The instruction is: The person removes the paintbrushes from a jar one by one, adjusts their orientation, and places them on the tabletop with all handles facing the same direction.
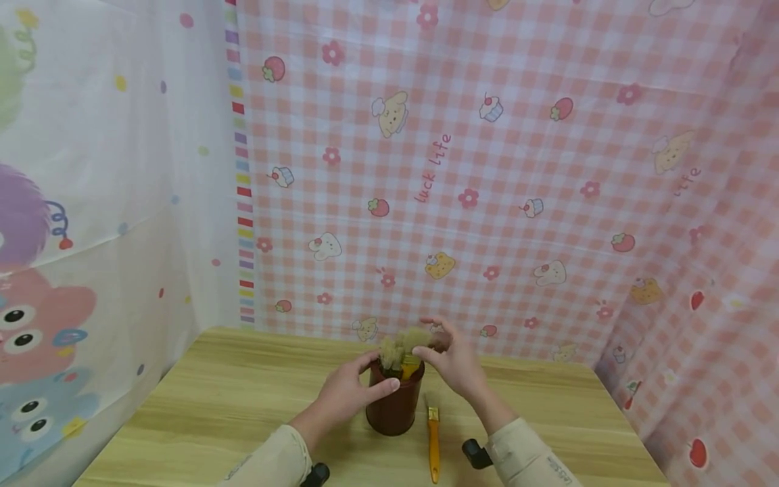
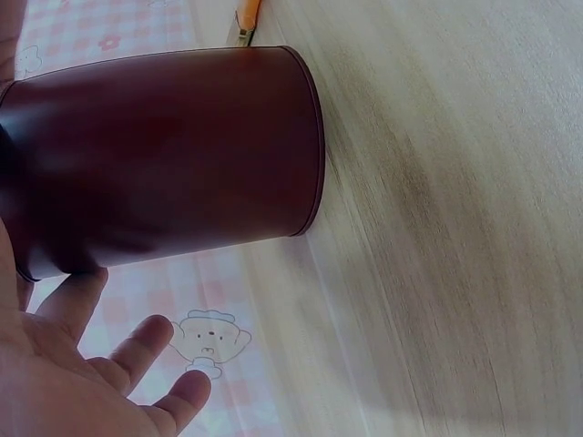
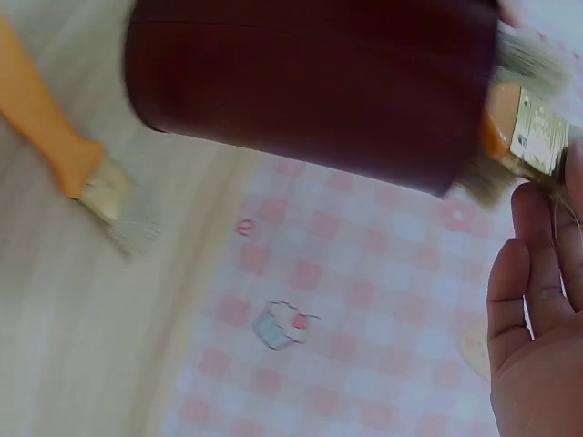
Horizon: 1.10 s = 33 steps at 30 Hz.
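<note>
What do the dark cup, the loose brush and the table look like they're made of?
Cup: probably metal or hard plastic, smooth dark red-brown wall with a soft sheen and thin rolled rim.
Loose brush: glossy orange handle, plastic or painted wood; metal ferrule, pale bristles.
Table: light wood or wood-look laminate, matte, with straight grain lines.

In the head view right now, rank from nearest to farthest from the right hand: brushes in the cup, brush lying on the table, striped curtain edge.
From the right hand:
1. Brushes in the cup, at its fingertips.
2. Brush lying on the table, below it, toward the camera.
3. Striped curtain edge, far left.
</note>
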Motion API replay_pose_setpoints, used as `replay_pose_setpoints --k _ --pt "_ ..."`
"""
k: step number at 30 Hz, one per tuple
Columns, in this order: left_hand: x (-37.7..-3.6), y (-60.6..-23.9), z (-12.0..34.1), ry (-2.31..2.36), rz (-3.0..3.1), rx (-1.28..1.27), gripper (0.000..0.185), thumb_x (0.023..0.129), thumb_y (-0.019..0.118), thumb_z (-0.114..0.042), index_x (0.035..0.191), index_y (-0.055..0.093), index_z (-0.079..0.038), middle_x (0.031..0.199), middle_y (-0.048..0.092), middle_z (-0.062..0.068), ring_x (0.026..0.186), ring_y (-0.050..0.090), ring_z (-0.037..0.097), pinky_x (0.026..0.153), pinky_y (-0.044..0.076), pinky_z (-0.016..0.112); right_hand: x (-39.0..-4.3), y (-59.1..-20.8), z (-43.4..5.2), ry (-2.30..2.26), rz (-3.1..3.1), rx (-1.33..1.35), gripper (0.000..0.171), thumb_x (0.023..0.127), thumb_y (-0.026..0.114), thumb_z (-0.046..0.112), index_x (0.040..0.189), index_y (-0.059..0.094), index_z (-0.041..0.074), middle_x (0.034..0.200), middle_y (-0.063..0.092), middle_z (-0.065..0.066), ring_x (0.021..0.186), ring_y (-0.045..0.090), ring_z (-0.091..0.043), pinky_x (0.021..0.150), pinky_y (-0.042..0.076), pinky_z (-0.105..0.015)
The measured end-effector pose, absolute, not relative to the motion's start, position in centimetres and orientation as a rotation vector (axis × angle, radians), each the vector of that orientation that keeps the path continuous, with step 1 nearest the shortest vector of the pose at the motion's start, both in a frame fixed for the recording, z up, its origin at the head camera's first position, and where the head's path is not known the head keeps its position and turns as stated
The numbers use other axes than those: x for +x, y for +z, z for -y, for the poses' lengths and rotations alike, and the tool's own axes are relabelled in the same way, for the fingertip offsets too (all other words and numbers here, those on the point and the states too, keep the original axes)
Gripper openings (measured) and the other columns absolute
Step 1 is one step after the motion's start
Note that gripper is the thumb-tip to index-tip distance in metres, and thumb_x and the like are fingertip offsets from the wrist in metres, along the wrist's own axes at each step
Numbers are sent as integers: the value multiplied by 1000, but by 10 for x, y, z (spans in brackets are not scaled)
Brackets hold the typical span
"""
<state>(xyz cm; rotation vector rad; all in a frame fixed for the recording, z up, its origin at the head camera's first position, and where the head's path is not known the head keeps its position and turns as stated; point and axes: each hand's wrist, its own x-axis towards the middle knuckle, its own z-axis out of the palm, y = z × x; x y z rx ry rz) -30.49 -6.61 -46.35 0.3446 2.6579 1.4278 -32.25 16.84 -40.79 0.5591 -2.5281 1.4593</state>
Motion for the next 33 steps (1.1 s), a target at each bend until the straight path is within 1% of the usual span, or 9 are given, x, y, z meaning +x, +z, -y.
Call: replay_pose_setpoints --k 3,6,10,12,16,20,22,26,33 --pt "-305 -463 66 1433 -2660 343 86 79 64 -74 151 41 -32 155 44 2 142 43 33 105 42 62 -323 -396 -172 1464 2444 579 52 89 74 27 135 53 41 78 67 -9 65 61 -17 59 50 -29" --pt "-304 -463 66 1439 -2663 345 85 80 64 -74 150 41 -33 155 44 1 142 43 32 106 42 61 -322 -385 -176 1453 2381 571 52 90 73 27 136 53 41 79 67 -5 67 63 -16 59 50 -28" --pt "-303 -464 66 1440 -2670 333 84 78 64 -74 149 41 -37 155 44 -1 142 42 31 107 42 61 -322 -374 -181 1432 2291 549 50 90 74 27 135 54 38 76 66 -6 62 60 -16 56 47 -28" --pt "-303 -464 66 1435 -2675 328 82 78 64 -75 148 41 -41 154 45 -1 142 43 30 107 42 60 -322 -369 -185 1449 2249 536 50 90 74 25 135 56 34 76 65 -9 63 61 -15 58 50 -27" --pt "-303 -464 66 1429 -2688 348 75 78 64 -75 145 41 -50 154 45 0 141 43 32 105 43 61 -325 -359 -197 1554 2184 410 46 91 73 25 134 58 26 84 69 -11 70 68 -13 66 58 -28" --pt "-303 -465 66 1428 -2699 372 73 78 64 -76 143 40 -53 155 44 2 141 44 34 104 43 62 -327 -354 -216 1689 2206 248 49 90 73 31 136 57 24 91 73 -5 77 71 -13 69 60 -30" --pt "-303 -465 66 1429 -2701 374 74 77 63 -76 144 40 -53 155 44 3 141 44 34 104 43 62 -328 -355 -227 1724 2273 194 53 91 73 32 139 54 22 92 74 -3 78 72 -14 70 60 -30" --pt "-304 -465 65 1431 -2703 366 76 76 63 -77 145 40 -52 155 44 3 141 44 35 104 43 62 -327 -370 -249 1763 2441 85 57 92 72 32 143 50 20 93 74 -2 81 73 -18 73 60 -33" --pt "-304 -464 64 1435 -2687 365 77 76 63 -78 144 39 -53 156 42 1 142 43 33 104 43 62 -324 -424 -278 1743 2722 -19 61 91 73 29 145 48 14 97 72 -9 84 69 -22 75 59 -37"
